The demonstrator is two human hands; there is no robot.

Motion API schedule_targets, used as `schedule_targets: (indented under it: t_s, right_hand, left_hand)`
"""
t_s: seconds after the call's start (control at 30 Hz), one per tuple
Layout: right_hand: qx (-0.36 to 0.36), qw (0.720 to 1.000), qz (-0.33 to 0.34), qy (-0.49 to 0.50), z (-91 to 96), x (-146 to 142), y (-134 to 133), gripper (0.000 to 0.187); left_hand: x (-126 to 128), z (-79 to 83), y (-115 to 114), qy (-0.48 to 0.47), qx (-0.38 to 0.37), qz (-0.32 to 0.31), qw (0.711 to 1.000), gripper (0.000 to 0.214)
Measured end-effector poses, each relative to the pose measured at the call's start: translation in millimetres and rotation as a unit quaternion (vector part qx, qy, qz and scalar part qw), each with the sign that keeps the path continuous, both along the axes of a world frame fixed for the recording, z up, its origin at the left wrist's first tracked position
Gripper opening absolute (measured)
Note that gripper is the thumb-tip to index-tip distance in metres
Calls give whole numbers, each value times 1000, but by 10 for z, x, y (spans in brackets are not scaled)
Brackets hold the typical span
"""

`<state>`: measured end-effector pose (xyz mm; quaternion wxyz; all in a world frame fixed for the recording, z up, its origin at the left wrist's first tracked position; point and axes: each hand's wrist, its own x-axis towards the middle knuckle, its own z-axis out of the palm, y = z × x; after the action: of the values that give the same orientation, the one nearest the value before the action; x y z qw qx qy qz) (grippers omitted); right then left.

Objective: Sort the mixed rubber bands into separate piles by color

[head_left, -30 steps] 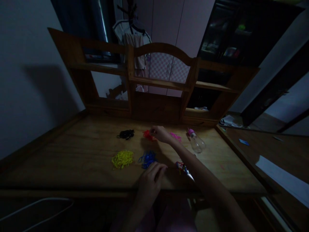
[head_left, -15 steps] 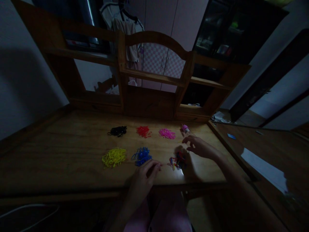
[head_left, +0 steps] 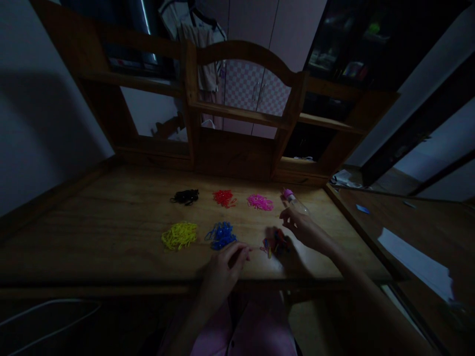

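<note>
My left hand [head_left: 224,269] is at the desk's front, thumb and index finger pinched on a thin pale-pink rubber band [head_left: 256,248]. The band points toward a small mixed pile of coloured rubber bands [head_left: 279,240]. Over the far side of that pile is my right hand [head_left: 302,226], its fingers curled in. A faint yellowish bit shows by its fingertips, but whether they grip it is unclear. Sorted piles lie on the desk: blue [head_left: 221,235] beside my left hand, yellow [head_left: 180,235], black [head_left: 185,197], red [head_left: 223,198] and pink [head_left: 260,201].
A clear bottle with a pink cap [head_left: 288,195] lies behind my right hand. Wooden shelving [head_left: 237,116] rises along the back of the desk [head_left: 122,212]. To the right, a lower brown surface holds white paper [head_left: 415,264] and a blue card [head_left: 362,209].
My right hand's fingers have curled in more, near the same place. The left hand keeps its pinch. The whole view has shifted slightly.
</note>
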<state>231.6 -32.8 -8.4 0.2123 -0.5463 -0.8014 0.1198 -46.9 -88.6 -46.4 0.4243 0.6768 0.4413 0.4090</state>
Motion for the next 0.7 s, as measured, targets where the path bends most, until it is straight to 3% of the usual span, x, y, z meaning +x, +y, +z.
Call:
schedule_targets:
  t_s: [0.1,0.2,0.33,0.43,0.5,0.57,0.7]
  right_hand:
    - [55,997,42,29,215,-555,159,13]
    - [49,988,127,72,320,-1277,555,13]
    - [8,983,172,64,207,-2188,1214,14]
    - [-4,981,185,57,89,-2607,1513,13]
    - [-2,980,189,60,81,-2681,1580,12]
    - [12,980,185,73,161,-2563,1557,12]
    - [112,970,168,136,522,-1819,1218,15]
  left_hand:
    - [21,-15,6,19,7,6,1000,22]
    - [28,-32,13,39,17,11,999,19]
    - [4,-50,19,45,27,8,999,22]
    - [-18,-67,16,49,28,18,998,22]
    - [-24,-74,10,51,30,15,998,22]
    - [-24,-70,2,52,33,13,998,21]
    - [-13,-39,-6,51,21,23,998,23]
